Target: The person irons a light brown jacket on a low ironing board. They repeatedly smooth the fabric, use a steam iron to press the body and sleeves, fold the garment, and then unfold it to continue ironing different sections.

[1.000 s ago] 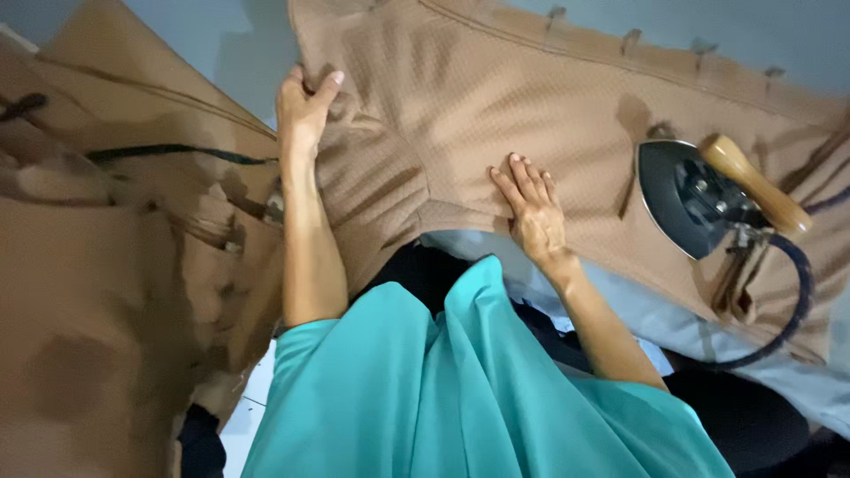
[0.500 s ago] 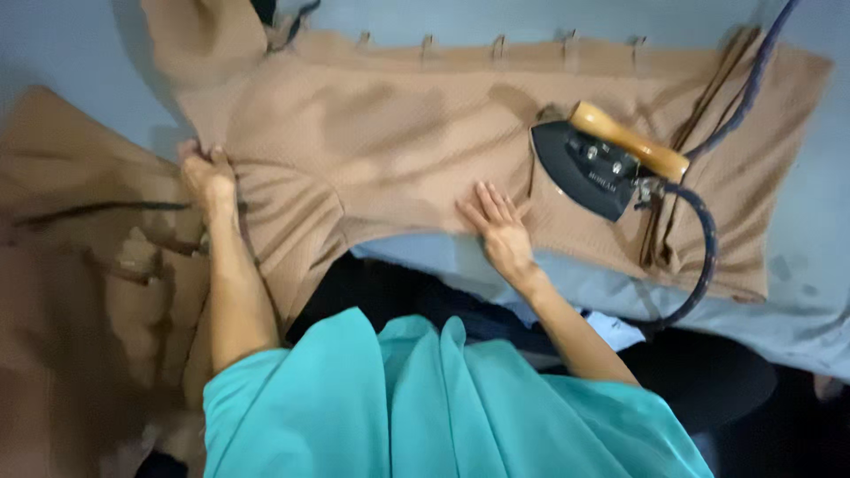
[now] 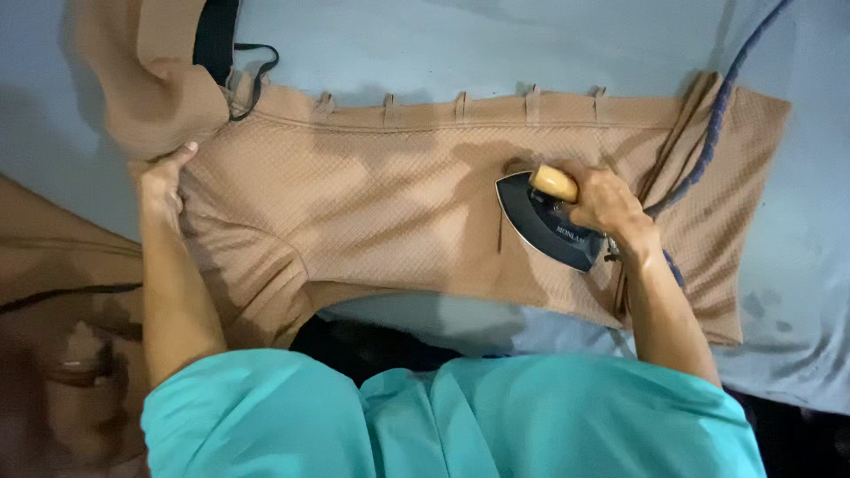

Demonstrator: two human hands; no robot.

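Note:
A tan textured garment [image 3: 372, 204] with belt loops along its top edge lies spread on a pale blue padded ironing surface [image 3: 425, 44]. My right hand [image 3: 606, 202] grips the wooden handle of a black iron [image 3: 547, 228] that rests on the fabric, its tip pointing left. My left hand [image 3: 164, 181] pinches the garment's left edge, where the cloth bunches and folds over.
A blue cord [image 3: 717, 115] runs from the iron up to the top right corner. More tan fabric [image 3: 62, 301] is heaped at the lower left. My teal sleeves [image 3: 443, 416] fill the bottom of the view. A black lining strip [image 3: 217, 35] shows at the top left.
My right hand has left the flat fabric and taken hold of the iron's handle. My left hand stays at the garment's left edge. The view has shifted so the garment lies more centred.

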